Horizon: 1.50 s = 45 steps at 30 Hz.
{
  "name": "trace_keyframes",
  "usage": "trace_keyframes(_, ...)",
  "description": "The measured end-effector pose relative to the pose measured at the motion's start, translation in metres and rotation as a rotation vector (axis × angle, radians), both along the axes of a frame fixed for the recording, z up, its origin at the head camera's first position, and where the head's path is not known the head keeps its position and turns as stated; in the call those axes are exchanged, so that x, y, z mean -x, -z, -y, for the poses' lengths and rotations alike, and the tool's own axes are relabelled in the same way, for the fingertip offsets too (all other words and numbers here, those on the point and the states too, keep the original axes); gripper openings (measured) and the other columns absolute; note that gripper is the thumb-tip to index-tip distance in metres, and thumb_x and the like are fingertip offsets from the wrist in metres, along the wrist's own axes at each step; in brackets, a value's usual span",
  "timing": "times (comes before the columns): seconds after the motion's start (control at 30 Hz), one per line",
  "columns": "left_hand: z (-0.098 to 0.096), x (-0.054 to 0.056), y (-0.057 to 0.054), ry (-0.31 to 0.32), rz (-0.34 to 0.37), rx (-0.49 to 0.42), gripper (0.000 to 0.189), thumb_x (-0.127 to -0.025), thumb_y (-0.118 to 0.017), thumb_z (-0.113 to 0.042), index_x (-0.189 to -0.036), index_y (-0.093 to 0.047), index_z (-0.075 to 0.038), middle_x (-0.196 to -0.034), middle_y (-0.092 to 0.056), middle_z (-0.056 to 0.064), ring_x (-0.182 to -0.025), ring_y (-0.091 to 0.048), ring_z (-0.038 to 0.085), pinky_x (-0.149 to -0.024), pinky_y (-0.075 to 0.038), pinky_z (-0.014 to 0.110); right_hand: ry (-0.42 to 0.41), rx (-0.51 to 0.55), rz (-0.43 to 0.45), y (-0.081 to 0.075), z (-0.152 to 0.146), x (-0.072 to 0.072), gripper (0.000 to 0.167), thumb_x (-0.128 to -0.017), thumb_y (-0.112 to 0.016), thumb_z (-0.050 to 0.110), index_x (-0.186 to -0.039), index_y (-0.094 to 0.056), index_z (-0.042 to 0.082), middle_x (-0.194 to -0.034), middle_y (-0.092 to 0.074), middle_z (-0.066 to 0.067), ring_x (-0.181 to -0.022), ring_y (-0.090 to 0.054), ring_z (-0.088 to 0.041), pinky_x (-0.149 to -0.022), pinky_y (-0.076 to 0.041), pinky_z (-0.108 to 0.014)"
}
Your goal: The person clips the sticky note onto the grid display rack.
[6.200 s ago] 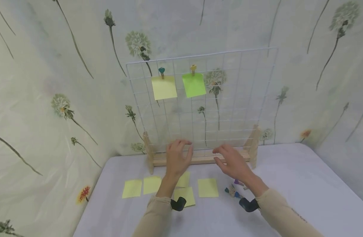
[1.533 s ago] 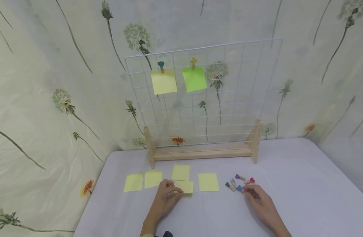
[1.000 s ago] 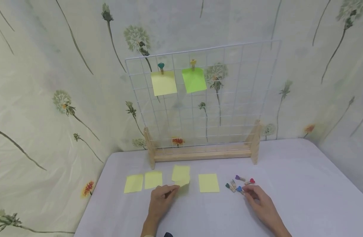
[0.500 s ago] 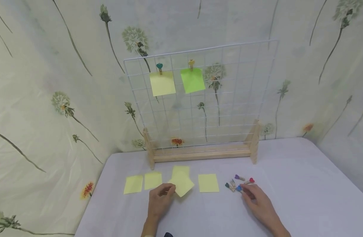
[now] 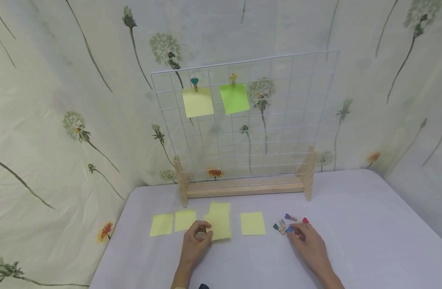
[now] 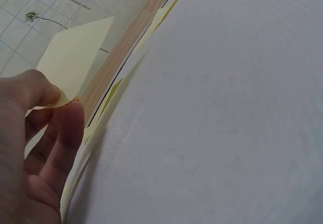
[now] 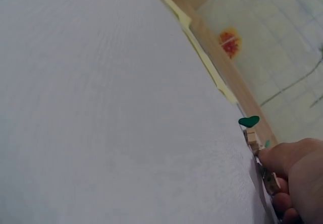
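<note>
My left hand (image 5: 195, 245) pinches a pale yellow sticky note (image 5: 221, 225) by its left corner, thumb against the fingers. In the left wrist view this sticky note (image 6: 75, 52) stands tilted up from the fingertips. On the right, my right hand (image 5: 311, 245) pinches a small wooden clothespin with a blue heart (image 5: 289, 229) among the other pegs. A clothespin with a dark green heart (image 7: 249, 121) lies just beyond the fingers in the right wrist view. Another yellow sticky note (image 5: 219, 208) is partly hidden behind the held one.
A white wire grid (image 5: 275, 136) stands in a wooden base (image 5: 242, 190) at the back. Clothespins fix a pale yellow note (image 5: 198, 103) and a green note (image 5: 235, 99) to it. More yellow notes (image 5: 161, 224) and a purple-heart clothespin (image 5: 289, 217) lie on the white table (image 5: 257, 265).
Both hands have come down from near the grid base. My left hand has lifted and turned a sticky note off its place; my right hand has moved slightly left at the pegs.
</note>
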<state>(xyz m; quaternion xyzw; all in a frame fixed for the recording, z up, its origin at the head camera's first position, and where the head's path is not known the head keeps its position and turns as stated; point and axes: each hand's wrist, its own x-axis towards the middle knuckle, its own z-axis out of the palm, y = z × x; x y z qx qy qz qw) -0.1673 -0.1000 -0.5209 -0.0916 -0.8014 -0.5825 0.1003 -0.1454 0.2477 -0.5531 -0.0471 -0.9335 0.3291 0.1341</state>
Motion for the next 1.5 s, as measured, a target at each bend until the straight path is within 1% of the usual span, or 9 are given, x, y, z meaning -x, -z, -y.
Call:
trace_keyframes(0.2, -0.001, 0.001, 0.002, 0.049, -0.013, 0.021, 0.024, -0.081, -0.061, 0.005, -0.099, -0.062, -0.010, -0.101, -0.062, 0.005, -0.086, -0.061, 0.014, -0.055, -0.052, 0.021, 0.012, -0.006, -0.003, -0.001, 0.001, 0.002, 0.029, -0.086, -0.068, 0.030, -0.109, -0.063, 0.014, -0.093, -0.063, 0.001, -0.084, -0.058, -0.014, -0.070, -0.046, -0.023)
trace_keyframes(0.33, -0.001, 0.001, 0.004, 0.100, -0.012, 0.029, 0.031, -0.082, -0.060, 0.006, -0.109, -0.061, -0.009, -0.103, -0.061, 0.011, -0.084, -0.061, 0.017, -0.059, -0.052, 0.021, 0.011, 0.022, 0.017, 0.001, -0.001, 0.001, 0.029, -0.087, -0.066, 0.034, -0.110, -0.062, 0.017, -0.094, -0.065, 0.003, -0.084, -0.057, -0.011, -0.069, -0.045, -0.021)
trace_keyframes(0.5, 0.000, 0.000, 0.002, 0.110, 0.002, 0.056, 0.040, -0.083, -0.062, 0.004, -0.121, -0.056, -0.010, -0.098, -0.062, 0.013, -0.082, -0.061, 0.016, -0.063, -0.050, 0.019, 0.000, 0.102, 0.028, 0.003, -0.003, -0.001, 0.024, -0.089, -0.064, 0.034, -0.108, -0.061, 0.020, -0.092, -0.064, 0.006, -0.079, -0.054, -0.003, -0.065, -0.042, -0.019)
trace_keyframes(0.73, -0.004, -0.001, 0.005, 0.109, -0.014, 0.074, 0.034, -0.084, -0.062, 0.002, -0.116, -0.059, -0.010, -0.096, -0.062, 0.007, -0.081, -0.062, 0.016, -0.063, -0.050, 0.020, -0.030, 0.189, -0.089, 0.006, -0.008, -0.003, 0.020, -0.091, -0.063, 0.029, -0.108, -0.059, 0.019, -0.097, -0.067, 0.005, -0.079, -0.056, 0.006, -0.063, -0.042, -0.017)
trace_keyframes(0.8, -0.003, -0.001, 0.005, 0.110, -0.016, 0.071, 0.033, -0.085, -0.063, 0.001, -0.115, -0.060, -0.010, -0.096, -0.064, 0.007, -0.083, -0.062, 0.017, -0.063, -0.051, 0.020, -0.025, 0.200, -0.063, 0.005, -0.009, -0.004, 0.024, -0.090, -0.064, 0.030, -0.111, -0.059, 0.020, -0.101, -0.067, 0.005, -0.081, -0.056, 0.006, -0.064, -0.042, -0.017)
trace_keyframes(0.97, -0.001, 0.002, 0.004, 0.094, -0.031, 0.021, 0.030, -0.085, -0.067, -0.003, -0.115, -0.061, -0.004, -0.095, -0.068, 0.010, -0.074, -0.060, 0.014, -0.056, -0.047, 0.019, -0.012, 0.161, 0.013, 0.000, -0.007, -0.005, 0.022, -0.088, -0.065, 0.034, -0.110, -0.063, 0.029, -0.096, -0.066, 0.009, -0.074, -0.053, 0.001, -0.061, -0.042, -0.018)
trace_keyframes(1.07, -0.001, 0.005, 0.007, 0.071, -0.009, -0.006, 0.026, -0.084, -0.069, -0.006, -0.110, -0.063, -0.004, -0.096, -0.070, 0.009, -0.074, -0.060, 0.009, -0.056, -0.046, 0.019, -0.025, 0.147, -0.011, 0.001, -0.008, -0.006, 0.020, -0.087, -0.067, 0.031, -0.108, -0.064, 0.030, -0.092, -0.064, 0.010, -0.070, -0.050, -0.003, -0.058, -0.042, -0.018)
trace_keyframes(1.3, 0.000, 0.016, 0.030, 0.004, 0.073, 0.002, 0.014, -0.084, -0.071, -0.020, -0.097, -0.068, -0.016, -0.097, -0.070, -0.004, -0.082, -0.059, 0.005, -0.069, -0.050, 0.018, -0.016, 0.158, 0.043, 0.001, -0.011, -0.006, 0.027, -0.087, -0.066, 0.035, -0.113, -0.062, 0.027, -0.097, -0.067, 0.007, -0.079, -0.057, 0.002, -0.067, -0.047, -0.016)
trace_keyframes(1.5, 0.002, 0.021, 0.030, -0.018, 0.034, -0.046, 0.011, -0.084, -0.070, -0.030, -0.094, -0.068, -0.024, -0.097, -0.070, -0.007, -0.089, -0.062, 0.008, -0.076, -0.052, 0.022, -0.038, 0.153, 0.049, -0.001, -0.011, -0.006, 0.025, -0.086, -0.066, 0.039, -0.109, -0.063, 0.029, -0.092, -0.065, 0.010, -0.077, -0.057, -0.001, -0.066, -0.047, -0.017)
